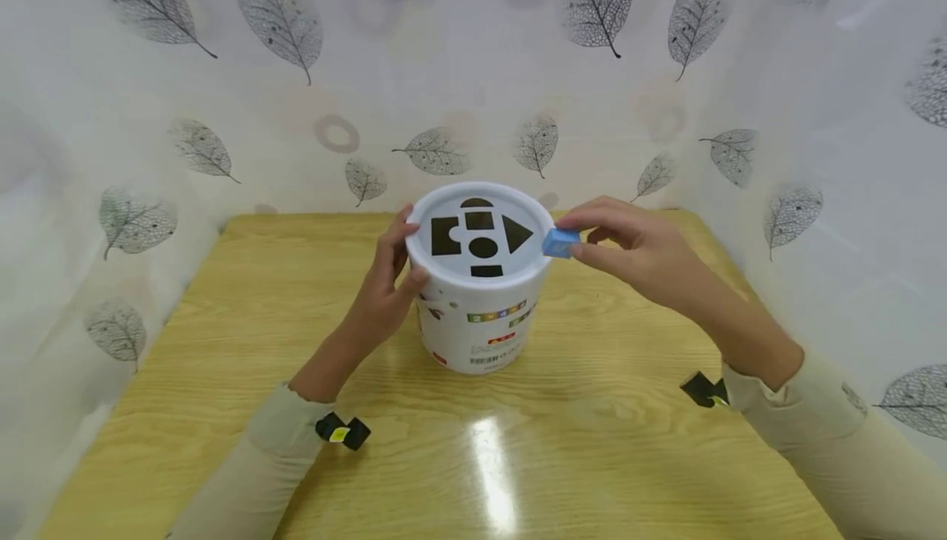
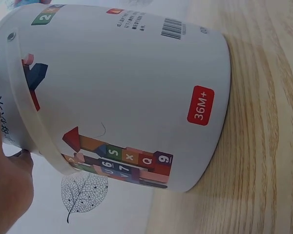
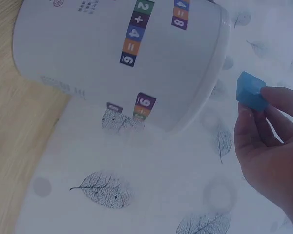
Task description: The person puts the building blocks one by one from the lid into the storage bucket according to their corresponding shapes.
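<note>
A white shape-sorter bucket [image 1: 481, 318] stands upright on the table, printed with numbers and colourful block pictures. Its white lid [image 1: 518, 273] has several dark cut-outs: a triangle, a circle, rectangles, a half circle and a notched square. My left hand [image 1: 385, 265] holds the bucket at its left rim, with thumb in front and fingers further back. Between the thumb and fingertips of my right hand [image 1: 639, 248] is a small blue block [image 1: 560, 242], pinched just beside the lid's right edge. The right wrist view shows the block [image 3: 251, 91] apart from the bucket.
The wood-grain table [image 1: 629, 408] extends around the bucket, with a bright glare strip in front. Pale walls [image 1: 473, 96] with a leaf pattern rise behind and on both sides. A thin handle strap [image 2: 31, 112] runs down the bucket's side.
</note>
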Motion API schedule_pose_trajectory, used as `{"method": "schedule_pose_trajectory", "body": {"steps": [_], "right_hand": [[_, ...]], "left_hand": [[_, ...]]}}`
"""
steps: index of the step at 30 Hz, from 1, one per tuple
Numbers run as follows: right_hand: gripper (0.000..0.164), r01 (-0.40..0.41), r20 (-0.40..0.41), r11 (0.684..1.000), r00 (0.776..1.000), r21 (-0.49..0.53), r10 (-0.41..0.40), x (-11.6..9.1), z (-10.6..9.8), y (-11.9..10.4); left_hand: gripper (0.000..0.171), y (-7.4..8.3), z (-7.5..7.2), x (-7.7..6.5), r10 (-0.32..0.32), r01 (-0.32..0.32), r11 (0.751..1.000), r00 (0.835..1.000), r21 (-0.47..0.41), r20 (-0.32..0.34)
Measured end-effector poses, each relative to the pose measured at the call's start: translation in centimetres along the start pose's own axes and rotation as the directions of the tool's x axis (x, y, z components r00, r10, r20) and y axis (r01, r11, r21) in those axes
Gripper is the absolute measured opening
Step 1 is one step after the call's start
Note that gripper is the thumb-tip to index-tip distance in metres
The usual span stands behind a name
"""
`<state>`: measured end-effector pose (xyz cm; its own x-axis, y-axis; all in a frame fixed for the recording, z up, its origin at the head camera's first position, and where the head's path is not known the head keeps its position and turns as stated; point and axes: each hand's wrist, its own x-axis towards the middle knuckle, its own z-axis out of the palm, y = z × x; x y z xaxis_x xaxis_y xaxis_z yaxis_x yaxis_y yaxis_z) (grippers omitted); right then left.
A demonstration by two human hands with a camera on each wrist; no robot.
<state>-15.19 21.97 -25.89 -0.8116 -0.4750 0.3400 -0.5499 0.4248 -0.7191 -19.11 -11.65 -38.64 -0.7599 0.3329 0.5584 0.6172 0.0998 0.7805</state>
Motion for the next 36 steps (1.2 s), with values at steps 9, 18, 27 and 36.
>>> {"method": "schedule_pose_trajectory", "body": {"steps": [9,18,27,36], "right_hand": [[0.022,-0.063,0.055,0.995,0.996,-0.077,0.067,3.5,2.9,-0.7],[0.027,-0.006,0.139,0.999,0.990,-0.040,0.011,4.7,5.2,-1.0],[0.026,0.044,0.161,0.998,0.986,-0.040,-0.037,4.4,5.7,-0.7],[0.026,0.038,0.170,0.998,0.985,-0.057,-0.027,4.4,5.7,-0.7]], "left_hand": [[0.075,-0.1,0.2,0.2,0.013,-0.013,1.000,1.000,0.012,0.004],[0.077,0.0,0.1,0.2,0.010,-0.010,1.000,1.000,0.018,-0.002],[0.078,0.0,0.0,0.1,0.005,-0.005,1.000,1.000,0.029,-0.005],[0.078,0.0,-0.1,0.1,0.009,-0.009,1.000,1.000,0.023,-0.009]]}}
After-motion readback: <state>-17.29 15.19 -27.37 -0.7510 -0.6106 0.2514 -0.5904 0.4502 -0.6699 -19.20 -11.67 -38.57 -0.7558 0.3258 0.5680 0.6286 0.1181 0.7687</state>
